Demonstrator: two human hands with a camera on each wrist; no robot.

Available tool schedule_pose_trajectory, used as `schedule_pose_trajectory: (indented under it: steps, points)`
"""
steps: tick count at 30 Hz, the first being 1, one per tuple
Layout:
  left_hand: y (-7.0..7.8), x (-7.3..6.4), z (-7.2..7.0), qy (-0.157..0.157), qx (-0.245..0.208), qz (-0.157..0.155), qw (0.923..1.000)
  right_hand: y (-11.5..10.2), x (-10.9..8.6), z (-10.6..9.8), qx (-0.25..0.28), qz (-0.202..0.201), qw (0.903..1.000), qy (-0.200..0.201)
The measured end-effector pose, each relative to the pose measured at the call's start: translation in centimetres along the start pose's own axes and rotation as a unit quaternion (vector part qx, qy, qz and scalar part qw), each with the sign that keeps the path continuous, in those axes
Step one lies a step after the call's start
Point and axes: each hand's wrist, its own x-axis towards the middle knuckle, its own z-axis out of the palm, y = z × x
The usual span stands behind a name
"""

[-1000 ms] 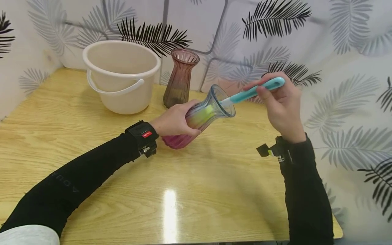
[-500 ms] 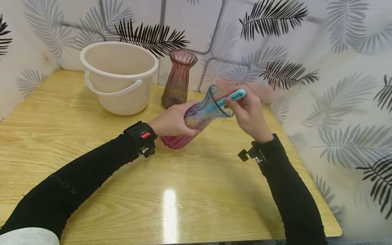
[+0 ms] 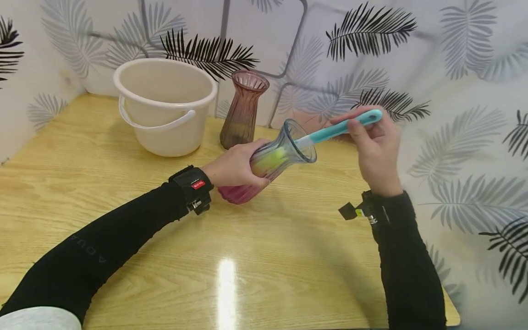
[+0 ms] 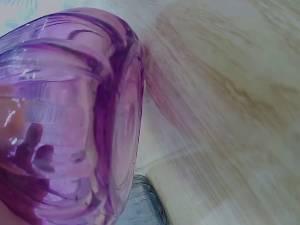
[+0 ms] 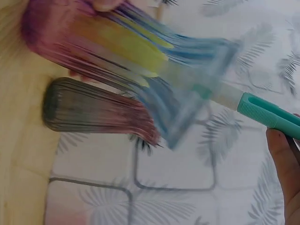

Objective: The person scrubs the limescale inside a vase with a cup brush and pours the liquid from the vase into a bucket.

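My left hand (image 3: pixel 237 165) grips a ribbed glass vase (image 3: pixel 288 151), blue at its flared mouth and pink-purple at the base. The vase tilts, mouth up toward the right. In the left wrist view its purple base (image 4: pixel 84 117) fills the left side, close over the table. My right hand (image 3: pixel 377 153) pinches the turquoise handle of a bottle brush (image 3: pixel 346 126) between thumb and fingers. The brush's yellow-green head (image 5: pixel 136 51) is inside the vase; its white neck (image 5: pixel 225 96) passes through the mouth.
A cream bucket (image 3: pixel 165 123) with a white handle stands at the back left. Beside it, upright, is a second ribbed vase (image 3: pixel 241 112), pinkish above and grey-brown below. Leaf-patterned wall covering (image 3: pixel 350 55) rises behind the wooden table (image 3: pixel 173 270).
The right hand pushed the brush deeper into the vase half a second ago, then drew it back out to the upper right. The left hand and its vase have stayed nearly in place.
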Motion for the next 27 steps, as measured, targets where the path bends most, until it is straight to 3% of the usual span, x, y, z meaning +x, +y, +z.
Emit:
schedule_pose_trajectory:
  steps: [6, 10, 17, 22, 27]
  points:
    - [0.0, 0.1, -0.4, 0.004, -0.015, -0.008, 0.9998, -0.3, 0.2, -0.7, 0.067, -0.008, 0.9967, 0.045]
    - [-0.2, 0.1, -0.4, 0.005, -0.018, -0.028, 0.9994, 1.1, -0.3, 0.2, 0.037, 0.008, 0.9985, 0.039]
    - [0.0, 0.0, -0.6, -0.004, -0.019, -0.035, 0.9992, 3.8, -0.8, 2.9, -0.044, 0.024, 0.9986, -0.018]
    - [0.0, 0.2, -0.5, -0.006, -0.008, -0.024, 0.9997, 4.6, -0.9, 4.1, -0.041, 0.047, 0.9977, -0.025]
    - [-0.1, 0.5, 0.1, -0.015, 0.02, -0.009, 0.9996, 3.4, -1.1, 3.3, 0.002, 0.085, 0.9964, 0.009]
